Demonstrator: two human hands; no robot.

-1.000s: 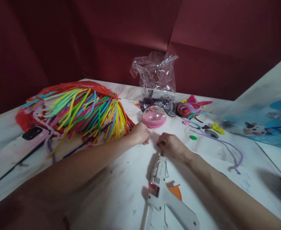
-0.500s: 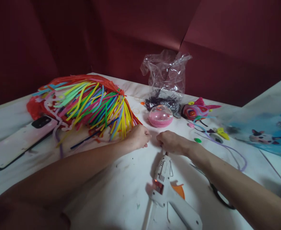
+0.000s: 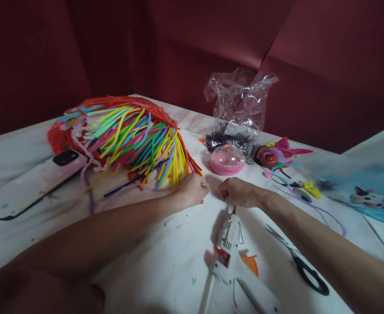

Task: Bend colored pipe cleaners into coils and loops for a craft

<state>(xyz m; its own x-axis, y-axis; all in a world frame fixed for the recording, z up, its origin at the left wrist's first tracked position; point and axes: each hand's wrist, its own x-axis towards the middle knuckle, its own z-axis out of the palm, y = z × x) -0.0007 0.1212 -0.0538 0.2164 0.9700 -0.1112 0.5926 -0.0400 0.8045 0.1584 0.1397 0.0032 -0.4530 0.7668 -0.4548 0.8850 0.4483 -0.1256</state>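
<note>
Pink and clear plastic: one dome [image 3: 227,162], resting on the white tabletop [image 3: 166,266] at eleven o'clock from the right hand [image 3: 239,192], between one and two from the left hand [image 3: 192,190]. Right hand the nearer, both apart from it.

Hands, two: fingers curled in, knuckles facing across a narrow gap. Contents hidden; cannot tell whether either holds anything.

Glue gun [image 3: 229,248], one, white, red light glowing: at six o'clock from the right hand. Long axis roughly twelve to six, nozzle [image 3: 234,210] uppermost and just beside that hand, the chief obstacle below it; handle toward five.

Scissors [image 3: 296,259], one pair, dark-handled: between four and five from the right hand, near its forearm.

Pipe cleaners [image 3: 138,146], many colours, in a red bag [image 3: 159,114]: between ten and eleven from the left hand, the lower ends just beside it.

Phone [image 3: 43,181], one: nine o'clock.

Clear bag [image 3: 239,104], dark strands inside: twelve o'clock, behind the dome.
</note>
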